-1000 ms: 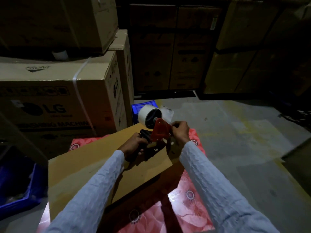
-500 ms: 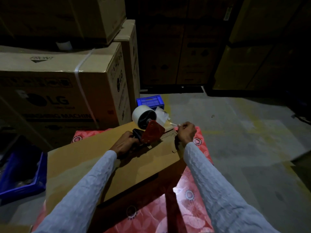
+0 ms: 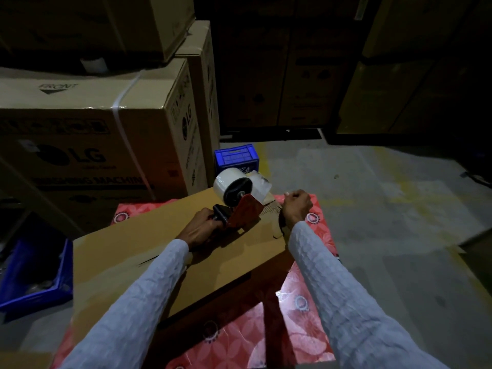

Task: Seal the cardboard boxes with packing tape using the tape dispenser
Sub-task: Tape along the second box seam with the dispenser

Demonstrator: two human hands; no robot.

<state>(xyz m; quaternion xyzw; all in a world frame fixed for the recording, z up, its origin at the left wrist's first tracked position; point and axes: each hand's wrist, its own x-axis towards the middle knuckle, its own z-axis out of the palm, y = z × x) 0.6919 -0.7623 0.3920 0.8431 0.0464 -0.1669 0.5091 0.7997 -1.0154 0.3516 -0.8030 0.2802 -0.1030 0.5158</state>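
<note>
Gripping the tape dispenser (image 3: 243,209) by its black handle at frame centre, our left hand (image 3: 198,230) rests it on the cardboard box (image 3: 127,262); just right, our right hand (image 3: 296,206) pinches the tape end, fingers clenched.

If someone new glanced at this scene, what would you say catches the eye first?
Probably the red tape dispenser with its white tape roll, gripped by the left hand on the cardboard box at centre. The right hand pinches the tape end at the box's far edge. A big LG carton looms at left.
</note>
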